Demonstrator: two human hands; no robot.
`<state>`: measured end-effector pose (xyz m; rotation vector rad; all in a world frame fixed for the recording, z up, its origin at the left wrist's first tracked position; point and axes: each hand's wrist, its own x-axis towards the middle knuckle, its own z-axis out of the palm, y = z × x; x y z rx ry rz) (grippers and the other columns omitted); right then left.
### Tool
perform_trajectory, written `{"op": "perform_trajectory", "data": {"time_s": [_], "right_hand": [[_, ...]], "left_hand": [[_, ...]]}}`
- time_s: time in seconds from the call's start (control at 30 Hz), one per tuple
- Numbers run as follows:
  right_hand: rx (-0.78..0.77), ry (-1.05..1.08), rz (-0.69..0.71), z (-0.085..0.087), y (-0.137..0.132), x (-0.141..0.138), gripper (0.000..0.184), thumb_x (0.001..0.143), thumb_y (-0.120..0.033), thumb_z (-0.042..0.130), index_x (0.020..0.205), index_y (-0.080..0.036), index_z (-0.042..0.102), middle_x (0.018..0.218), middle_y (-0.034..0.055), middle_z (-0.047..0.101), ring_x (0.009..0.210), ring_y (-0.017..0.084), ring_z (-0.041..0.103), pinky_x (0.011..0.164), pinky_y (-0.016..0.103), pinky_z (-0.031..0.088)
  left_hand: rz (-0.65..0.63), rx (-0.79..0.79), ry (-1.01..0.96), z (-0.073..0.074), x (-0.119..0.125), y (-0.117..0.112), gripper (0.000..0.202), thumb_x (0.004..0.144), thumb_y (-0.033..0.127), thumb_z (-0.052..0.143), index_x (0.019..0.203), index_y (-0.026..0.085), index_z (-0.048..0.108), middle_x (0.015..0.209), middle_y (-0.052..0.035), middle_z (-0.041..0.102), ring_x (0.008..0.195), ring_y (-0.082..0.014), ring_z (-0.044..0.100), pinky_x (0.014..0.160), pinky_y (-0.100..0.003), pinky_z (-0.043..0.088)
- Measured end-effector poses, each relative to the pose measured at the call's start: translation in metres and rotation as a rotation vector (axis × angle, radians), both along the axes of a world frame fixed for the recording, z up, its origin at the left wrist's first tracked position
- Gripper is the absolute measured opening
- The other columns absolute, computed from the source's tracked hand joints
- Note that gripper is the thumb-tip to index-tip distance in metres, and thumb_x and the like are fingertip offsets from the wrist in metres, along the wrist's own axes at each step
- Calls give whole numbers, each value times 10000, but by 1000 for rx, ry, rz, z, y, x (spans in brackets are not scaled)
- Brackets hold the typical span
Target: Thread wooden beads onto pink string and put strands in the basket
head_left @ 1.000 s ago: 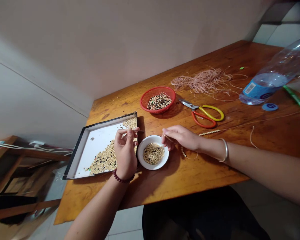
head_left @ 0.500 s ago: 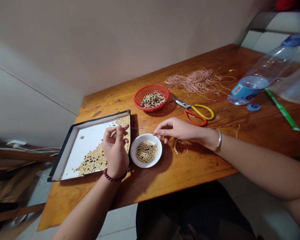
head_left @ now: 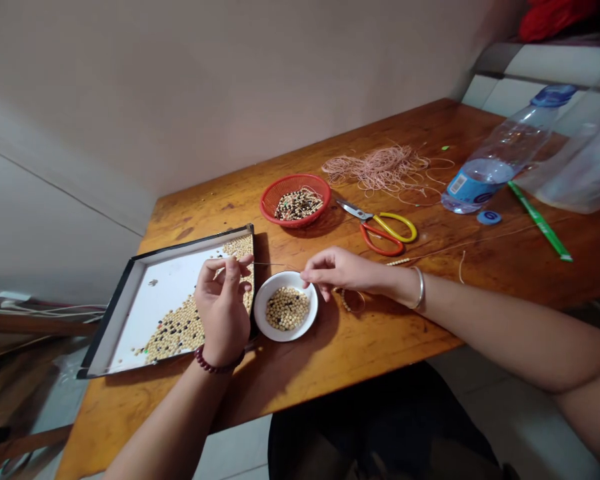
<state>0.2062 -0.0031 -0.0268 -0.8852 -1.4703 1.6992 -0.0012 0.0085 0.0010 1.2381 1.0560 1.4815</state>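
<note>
My left hand (head_left: 223,300) is raised over the right end of a shallow white tray (head_left: 145,297) of pale and dark beads, its fingers pinched on a thin needle (head_left: 270,265) that points right. My right hand (head_left: 341,271) hovers at the far rim of a small white bowl (head_left: 286,308) of pale beads, fingertips pinched on the thread by the needle's tip. A short strand of threaded beads (head_left: 347,303) lies under my right wrist, and the thread (head_left: 480,240) runs off to the right across the wooden table (head_left: 360,347).
A red basket (head_left: 294,200) of mixed beads stands behind the bowl. Scissors (head_left: 383,230) with yellow and orange handles lie to its right, with a heap of pink cord (head_left: 380,167) behind. A water bottle (head_left: 495,163), its blue cap (head_left: 489,217) and a green stick (head_left: 540,223) lie far right.
The view has shifted, so everything sits lower and further left. My right hand has dropped back toward the bowl's rim after lifting slightly. My left hand keeps its pinch on the needle.
</note>
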Motion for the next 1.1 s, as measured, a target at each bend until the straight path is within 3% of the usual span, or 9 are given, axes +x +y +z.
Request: {"op": "perform_trajectory", "data": {"time_s": [0.1, 0.27, 0.5, 0.6, 0.73, 0.97, 1.1], "right_hand": [[-79, -11, 48, 1, 0, 0, 237, 829, -307, 575, 723, -111, 656, 589, 7, 609, 512, 79, 569, 528, 201, 449], [-180, 53, 59, 5, -2, 1, 256, 790, -172, 443, 836, -104, 685, 688, 38, 669, 523, 102, 596, 523, 224, 471], [-200, 68, 18, 6, -3, 0, 399, 900, -433, 449, 869, -104, 672, 616, 37, 642, 503, 103, 581, 522, 225, 463], [-194, 50, -21, 5, -2, 0, 357, 877, -433, 518, 822, -110, 661, 668, 39, 654, 528, 99, 593, 540, 227, 458], [-237, 71, -37, 4, -1, 1, 415, 904, -459, 455, 813, -107, 654, 687, 48, 653, 528, 100, 590, 542, 233, 455], [-183, 74, -125, 0, 0, -3, 333, 897, -389, 502, 657, -158, 507, 547, -31, 518, 457, 70, 500, 480, 201, 378], [-181, 88, -147, -1, 0, -4, 330, 892, -390, 499, 659, -157, 501, 560, -29, 511, 463, 67, 490, 480, 199, 369]], "left_hand": [[56, 13, 9, 1, -1, 0, 223, 771, 349, 701, 785, 195, 540, 791, -25, 670, 777, -119, 624, 507, -154, 398], [117, 7, 12, 0, -2, 1, 214, 789, 360, 678, 810, 197, 542, 904, -40, 689, 730, -98, 612, 515, -162, 392], [127, 7, -4, 0, -4, 2, 203, 796, 356, 671, 827, 200, 544, 922, -41, 697, 715, -92, 605, 521, -172, 382], [138, -6, -32, -1, -4, 3, 202, 783, 345, 685, 823, 200, 551, 918, -37, 693, 708, -86, 593, 516, -164, 381], [167, 5, -23, -1, -4, 3, 203, 794, 371, 672, 828, 204, 561, 918, -33, 694, 715, -86, 595, 514, -163, 383], [282, 93, 100, -1, 0, 1, 228, 829, 427, 621, 852, 209, 556, 998, -42, 699, 744, -93, 609, 523, -176, 407], [284, 126, 142, 0, 1, -2, 237, 828, 424, 627, 869, 207, 541, 1022, -53, 688, 739, -95, 596, 512, -167, 421]]}}
